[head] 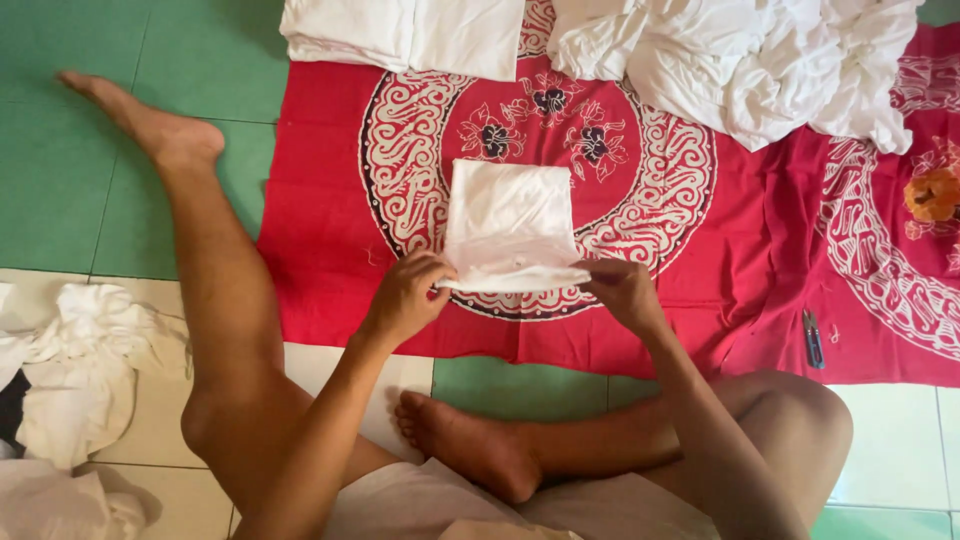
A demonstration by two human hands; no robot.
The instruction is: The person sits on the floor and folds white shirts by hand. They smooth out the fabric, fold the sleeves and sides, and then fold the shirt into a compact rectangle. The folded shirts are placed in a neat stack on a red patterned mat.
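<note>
A person sits on a tiled floor (60, 180), legs spread, with crumpled white cloths (70, 370) lying well left of the left hand (405, 298). That hand is closed on the near left corner of a folded white cloth (510, 225), thumb on top. The cloth lies just ahead of both hands on a red patterned sheet (320, 230), its near edge lifted slightly off the sheet. The right hand (625, 292) pinches the near right corner, fingers closed on the edge. Beyond the hands, a folded white stack (405, 35) sits at the sheet's far edge, and a loose white heap (760, 60) lies ahead and right. Small clippers (813, 338) rest on the sheet right of the right hand, and an orange object (933, 195) farther right.
</note>
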